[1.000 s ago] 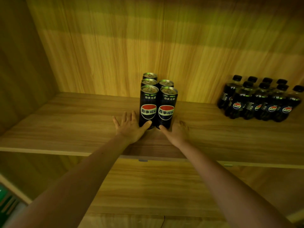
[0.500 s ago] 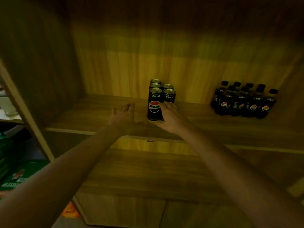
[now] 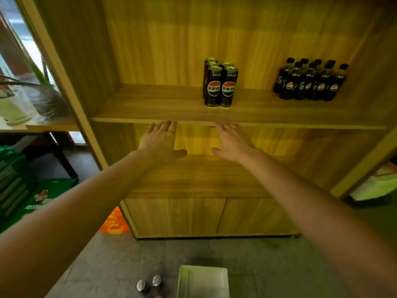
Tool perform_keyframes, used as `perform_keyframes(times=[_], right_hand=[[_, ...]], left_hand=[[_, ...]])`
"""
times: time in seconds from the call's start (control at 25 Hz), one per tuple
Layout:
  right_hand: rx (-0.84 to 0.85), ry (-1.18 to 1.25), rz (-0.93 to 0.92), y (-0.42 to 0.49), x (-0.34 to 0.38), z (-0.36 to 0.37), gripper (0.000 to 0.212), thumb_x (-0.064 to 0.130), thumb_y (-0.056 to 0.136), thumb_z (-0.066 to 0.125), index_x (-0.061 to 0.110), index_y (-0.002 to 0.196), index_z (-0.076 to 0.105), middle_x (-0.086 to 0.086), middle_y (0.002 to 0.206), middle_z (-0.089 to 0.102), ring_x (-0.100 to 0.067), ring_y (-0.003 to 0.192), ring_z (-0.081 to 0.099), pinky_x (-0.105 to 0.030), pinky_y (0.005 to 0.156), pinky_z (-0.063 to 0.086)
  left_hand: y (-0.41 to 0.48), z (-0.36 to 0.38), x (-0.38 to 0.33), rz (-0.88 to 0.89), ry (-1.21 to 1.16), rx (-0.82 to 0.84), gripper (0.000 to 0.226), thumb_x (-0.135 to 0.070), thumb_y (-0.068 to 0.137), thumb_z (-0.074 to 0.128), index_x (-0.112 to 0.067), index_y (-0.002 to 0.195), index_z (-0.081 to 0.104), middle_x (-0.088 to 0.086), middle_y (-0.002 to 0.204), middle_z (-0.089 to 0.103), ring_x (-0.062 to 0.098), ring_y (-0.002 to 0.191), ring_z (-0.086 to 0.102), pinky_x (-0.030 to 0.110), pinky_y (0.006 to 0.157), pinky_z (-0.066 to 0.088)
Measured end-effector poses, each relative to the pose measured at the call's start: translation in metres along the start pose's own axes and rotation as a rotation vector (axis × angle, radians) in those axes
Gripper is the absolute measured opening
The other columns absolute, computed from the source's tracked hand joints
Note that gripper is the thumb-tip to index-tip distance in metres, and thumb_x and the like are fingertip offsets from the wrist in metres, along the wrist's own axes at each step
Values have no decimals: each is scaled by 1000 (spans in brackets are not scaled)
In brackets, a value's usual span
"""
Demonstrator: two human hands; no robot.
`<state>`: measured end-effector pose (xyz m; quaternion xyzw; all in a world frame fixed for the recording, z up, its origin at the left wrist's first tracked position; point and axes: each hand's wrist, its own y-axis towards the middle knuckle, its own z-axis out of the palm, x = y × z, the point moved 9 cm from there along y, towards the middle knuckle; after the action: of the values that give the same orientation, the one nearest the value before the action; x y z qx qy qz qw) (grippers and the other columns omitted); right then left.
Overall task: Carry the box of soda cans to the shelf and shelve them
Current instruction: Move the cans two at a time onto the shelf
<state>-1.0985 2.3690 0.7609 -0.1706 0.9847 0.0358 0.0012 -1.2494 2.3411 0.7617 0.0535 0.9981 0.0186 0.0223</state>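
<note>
Several tall black soda cans [image 3: 220, 84] stand bunched in two rows on the wooden shelf [image 3: 163, 109], near its middle. My left hand [image 3: 161, 141] and my right hand [image 3: 233, 141] hang open and empty just below the shelf's front edge, palms down, fingers spread, apart from the cans. On the floor at the bottom of the view lies an open light-coloured box [image 3: 203, 281]. Two more cans [image 3: 149, 284] stand on the floor just left of it, seen from above.
A cluster of small black soda bottles [image 3: 309, 82] fills the shelf's right part. Below are a lower shelf board and closed cabinet doors [image 3: 197, 216]. Green crates [image 3: 19, 186] and a table with a plant [image 3: 40, 97] stand at left; an orange packet [image 3: 113, 222] lies by the cabinet's corner.
Both hands have let go of the cans and pulled back below the shelf edge. The view has backed away and tilted down, bringing the floor, box and two loose cans into sight.
</note>
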Motion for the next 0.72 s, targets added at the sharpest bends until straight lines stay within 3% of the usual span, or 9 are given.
perform_keyframes(times=[0.4,0.72], right_hand=[[160,58,81,-62,22,164,78,36,86,55,7,144,14,-14,154,17,-29,141,16,-43,117,12],[273,109,52,-124,15,420,72,34,86,55,6,143,19,-14,151,25,-29,139,24,-44,116,19]], left_hand=[[-60,158,6,46,-34,67,88,-52,82,52,-10,146,9,12,156,18,27,143,17,41,118,6],[-101,427,-12,27,-150,191,85,-46,82,55,-11,146,12,11,155,20,28,142,23,41,117,12]])
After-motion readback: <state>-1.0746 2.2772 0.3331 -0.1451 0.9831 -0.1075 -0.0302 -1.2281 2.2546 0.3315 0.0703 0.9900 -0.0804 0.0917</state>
